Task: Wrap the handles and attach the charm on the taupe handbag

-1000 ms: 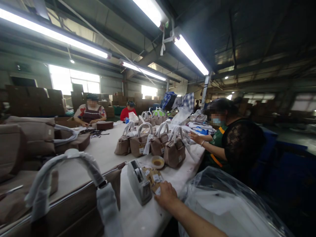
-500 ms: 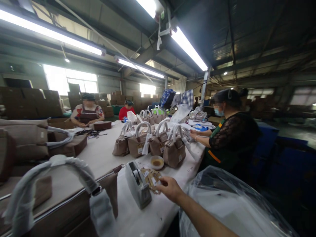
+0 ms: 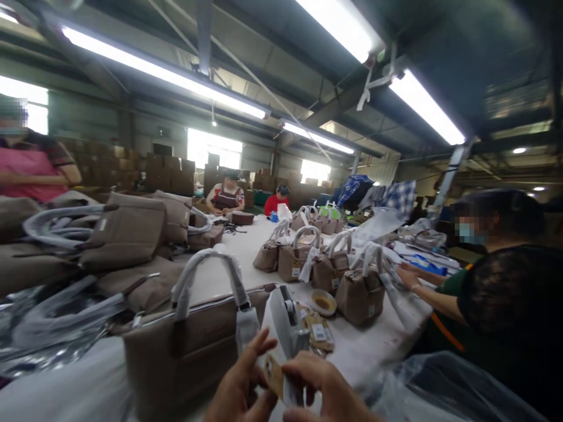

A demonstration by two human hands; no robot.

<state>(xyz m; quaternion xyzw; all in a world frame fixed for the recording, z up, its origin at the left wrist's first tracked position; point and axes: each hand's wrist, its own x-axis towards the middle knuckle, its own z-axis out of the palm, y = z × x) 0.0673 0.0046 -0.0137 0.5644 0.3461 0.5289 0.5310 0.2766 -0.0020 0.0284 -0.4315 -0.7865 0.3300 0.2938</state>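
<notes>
A brown hang tag (image 3: 275,376) is pinched in my right hand (image 3: 323,384), at the bottom middle of the head view. My left hand (image 3: 244,381) is at the tag's left edge, thumb and fingers apart; I cannot tell whether it touches the tag. Just beyond stands a grey tape dispenser (image 3: 278,325), partly hidden by my hands. More brown tags (image 3: 320,333) with white labels lie to its right. To the left, a taupe handbag (image 3: 193,346) stands upright with wrapped handles.
Several smaller bags (image 3: 360,293) stand beyond a shallow dish (image 3: 323,302) of brownish contents. More bags (image 3: 127,234) are heaped at left. Clear plastic (image 3: 444,387) lies at lower right. A co-worker (image 3: 505,293) reaches in from the right; other people sit farther back and left.
My right hand has moved from the pile of tags toward me, now with a tag in it. My left hand has come into view. The camera has turned left.
</notes>
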